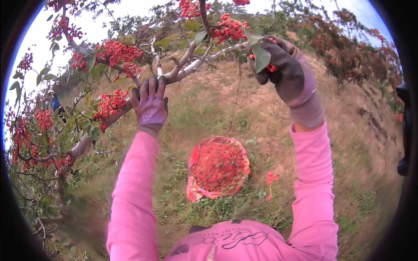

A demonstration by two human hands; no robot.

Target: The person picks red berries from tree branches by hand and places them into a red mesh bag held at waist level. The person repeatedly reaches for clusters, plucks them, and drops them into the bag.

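Observation:
My left hand, in a purple glove with dark fingertips, is hooked over a thick tree branch. A cluster of red berries hangs from this branch just left of it. My right hand, gloved and higher up, is closed around a small bunch of red berries with a green leaf sticking out. The glove hides most of that bunch. Near my right fingers runs a pale branch, with another red cluster above it.
On the grass below stands a round container with a colourful plastic lining, heaped with red berries. A small berry sprig shows right of it, falling or lying, I cannot tell. Laden branches fill the left side. More fruiting trees stand behind.

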